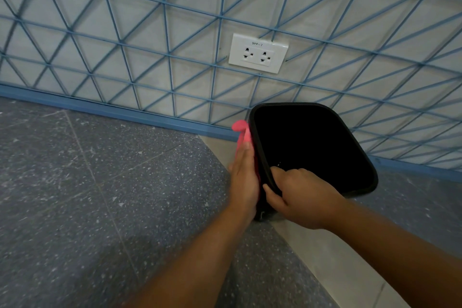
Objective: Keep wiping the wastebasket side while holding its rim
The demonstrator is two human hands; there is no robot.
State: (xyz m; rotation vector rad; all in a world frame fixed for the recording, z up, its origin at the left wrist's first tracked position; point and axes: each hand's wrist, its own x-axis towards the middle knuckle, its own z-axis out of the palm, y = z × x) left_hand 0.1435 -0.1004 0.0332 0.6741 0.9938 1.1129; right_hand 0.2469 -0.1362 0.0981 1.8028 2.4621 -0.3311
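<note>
Mid-wipe on the black bin [312,147], tipped on the floor [100,182] by the wall. Right hand [300,197] clamped on the near rim, left hand [243,177] flat, pressing a pink cloth [242,131] against the outer side. Other sides not visible, probably left to do.

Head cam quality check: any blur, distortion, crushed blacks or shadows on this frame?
Head view: wide-angle bowing curves the blue wall grid toward the edges; slight motion blur upper left, socket sharp. Black bin interior is crushed to black, no detail. Soft shadow on the grey floor near the forearms. Left hand presses a pink cloth to the bin's side; right hand grips its rim.
</note>
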